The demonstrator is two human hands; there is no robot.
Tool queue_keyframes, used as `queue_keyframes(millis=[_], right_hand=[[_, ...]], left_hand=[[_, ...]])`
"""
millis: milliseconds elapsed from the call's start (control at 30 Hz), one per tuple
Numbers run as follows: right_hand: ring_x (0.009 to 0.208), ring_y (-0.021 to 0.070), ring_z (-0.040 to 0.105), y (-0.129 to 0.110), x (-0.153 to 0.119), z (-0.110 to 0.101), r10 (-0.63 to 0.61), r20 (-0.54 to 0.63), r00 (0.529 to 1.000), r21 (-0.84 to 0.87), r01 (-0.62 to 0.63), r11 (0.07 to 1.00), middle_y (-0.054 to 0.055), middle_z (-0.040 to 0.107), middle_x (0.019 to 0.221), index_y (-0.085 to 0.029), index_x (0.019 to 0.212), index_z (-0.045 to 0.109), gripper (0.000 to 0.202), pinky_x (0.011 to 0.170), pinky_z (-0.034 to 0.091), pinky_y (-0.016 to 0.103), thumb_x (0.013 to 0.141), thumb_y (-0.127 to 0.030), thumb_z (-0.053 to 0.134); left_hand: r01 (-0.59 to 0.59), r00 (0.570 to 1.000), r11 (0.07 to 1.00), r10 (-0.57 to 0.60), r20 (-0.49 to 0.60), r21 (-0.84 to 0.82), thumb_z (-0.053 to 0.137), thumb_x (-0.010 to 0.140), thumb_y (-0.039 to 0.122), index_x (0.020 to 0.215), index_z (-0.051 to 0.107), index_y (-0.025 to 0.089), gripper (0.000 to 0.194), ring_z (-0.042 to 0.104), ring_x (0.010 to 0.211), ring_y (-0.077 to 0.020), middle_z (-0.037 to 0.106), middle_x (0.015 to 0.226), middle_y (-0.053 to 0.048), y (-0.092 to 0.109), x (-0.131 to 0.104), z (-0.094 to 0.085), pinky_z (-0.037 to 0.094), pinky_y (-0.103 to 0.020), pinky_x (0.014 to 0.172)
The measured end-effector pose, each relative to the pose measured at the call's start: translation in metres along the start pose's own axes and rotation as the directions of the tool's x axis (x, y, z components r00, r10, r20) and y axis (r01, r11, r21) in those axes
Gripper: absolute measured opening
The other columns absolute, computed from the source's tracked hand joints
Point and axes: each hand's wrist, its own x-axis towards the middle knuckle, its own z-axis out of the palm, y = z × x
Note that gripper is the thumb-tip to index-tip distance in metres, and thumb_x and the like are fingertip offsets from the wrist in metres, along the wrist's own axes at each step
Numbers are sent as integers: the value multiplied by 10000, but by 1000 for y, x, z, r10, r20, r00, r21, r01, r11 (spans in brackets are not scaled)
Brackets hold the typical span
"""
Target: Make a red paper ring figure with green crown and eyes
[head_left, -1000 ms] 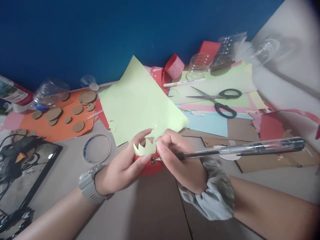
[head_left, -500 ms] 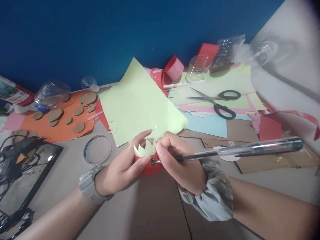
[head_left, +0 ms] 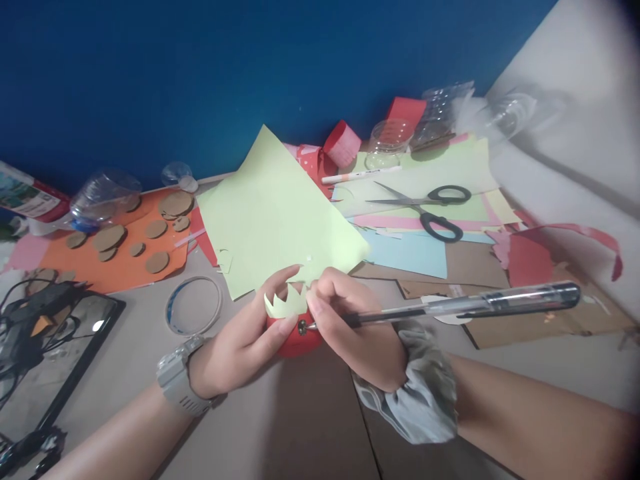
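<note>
My left hand [head_left: 250,337] is wrapped round a small red paper cup shape [head_left: 299,345]. Along its top edge runs a pale green zigzag paper crown [head_left: 285,303]. Between the fingers of my right hand [head_left: 345,320] is a clear-barrelled pen [head_left: 470,307], its tip at a small dark round drawing [head_left: 302,327] on the red paper. Part of the red piece is hidden behind my fingers. Just beyond both hands lies a large pale green sheet [head_left: 280,213].
Black-handled scissors [head_left: 425,203] and a white marker [head_left: 361,175] lie on coloured papers at right. On the left are a tape roll [head_left: 194,305], cardboard discs [head_left: 109,237] on orange paper [head_left: 125,270], a plastic bottle [head_left: 106,197] and a black device [head_left: 55,360]. Red scraps [head_left: 533,260] sit far right.
The view has shifted slightly, so the things at right sit a little further left and lower. Both hands keep their holds, and the pen tip stays at the dark drawing.
</note>
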Motion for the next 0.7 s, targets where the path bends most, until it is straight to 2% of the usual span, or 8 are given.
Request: queue_keyframes(millis=[133,700], right_hand=[[542,124,291,1,1,0,-43,-20,999,-17,43,999,-61,315,613,-235,683,329,323,525,273,277,987,-248,438],[543,120,295,2,-1,1,-22,-28,999,2,22,1000,-67,311,600,-234,691,335,317,527,280,274,990,-256,438]], left_hand=[[-25,1000,1000,25,-1,-5,408,1029,383,1503,232,251,523,474,1225,-271,507,1319,-102,-1,1,0,392,-409,1016],[-14,1000,1000,14,-2,0,401,1032,406,1499,234,288,510,461,1227,-267,483,1336,-86,-2,1,0,391,-400,1012]])
